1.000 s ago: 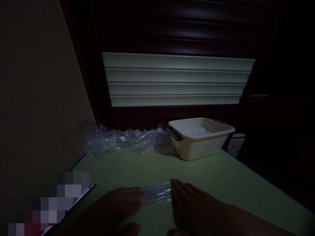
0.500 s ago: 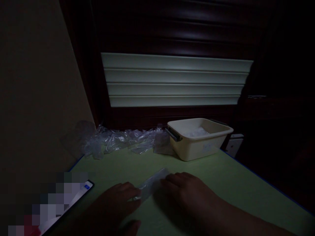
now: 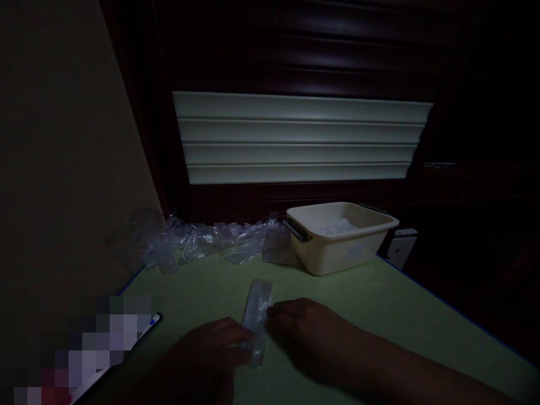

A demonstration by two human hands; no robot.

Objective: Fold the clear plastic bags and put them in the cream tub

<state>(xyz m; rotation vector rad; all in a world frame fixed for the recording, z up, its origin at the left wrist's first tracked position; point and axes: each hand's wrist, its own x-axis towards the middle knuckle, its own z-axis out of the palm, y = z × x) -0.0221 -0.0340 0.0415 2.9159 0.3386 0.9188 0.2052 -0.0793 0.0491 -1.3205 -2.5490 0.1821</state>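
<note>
A clear plastic bag (image 3: 257,315), folded into a narrow strip, lies nearly upright in the view on the green tabletop. My left hand (image 3: 215,349) pinches its lower left edge between thumb and fingers. From the other side, my right hand (image 3: 312,332) has its fingers pressed together at the strip's right edge, the fingertips closed on it; its thumb is hidden beneath. Behind the strip, crumpled clear plastic bags (image 3: 202,242) lie in a row along the table's back edge.
A cream plastic basin (image 3: 337,253) with dark handles stands at the back right, clear plastic inside it. A phone-like device (image 3: 122,360), partly pixelated, is at the lower left. Behind the table rises a dark slatted panel with a pale section (image 3: 295,138); a wall (image 3: 63,140) borders the left.
The folded strip has turned from a slant to nearly upright in the view and shifted slightly left. My right hand has moved a little left with it; my left hand has moved slightly right.
</note>
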